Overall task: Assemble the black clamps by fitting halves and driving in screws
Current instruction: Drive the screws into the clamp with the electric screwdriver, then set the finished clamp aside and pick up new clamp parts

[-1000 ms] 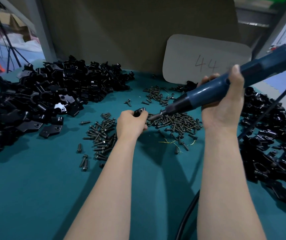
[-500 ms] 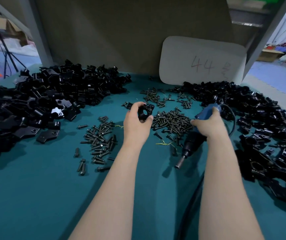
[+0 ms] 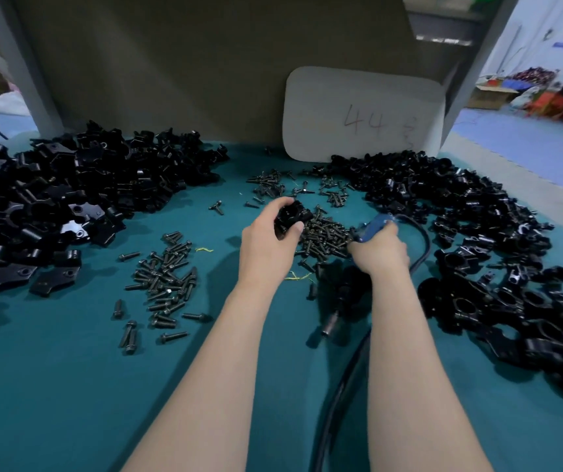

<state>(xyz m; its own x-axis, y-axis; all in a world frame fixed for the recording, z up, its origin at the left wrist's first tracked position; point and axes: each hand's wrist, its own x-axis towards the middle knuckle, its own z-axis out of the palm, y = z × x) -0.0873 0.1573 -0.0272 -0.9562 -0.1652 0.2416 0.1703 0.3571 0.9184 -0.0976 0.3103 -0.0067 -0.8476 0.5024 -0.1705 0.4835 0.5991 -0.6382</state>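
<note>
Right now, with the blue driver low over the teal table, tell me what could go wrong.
1. The black cable loops from the blue electric screwdriver in the right hand, beside the heap of black clamps; a tug may drag parts along.
2. The screwdriver's metal tip sits low beside loose dark screws and could scatter them.
3. The left hand grips one black clamp above the central screw pile; a slip would drop it there.
</note>
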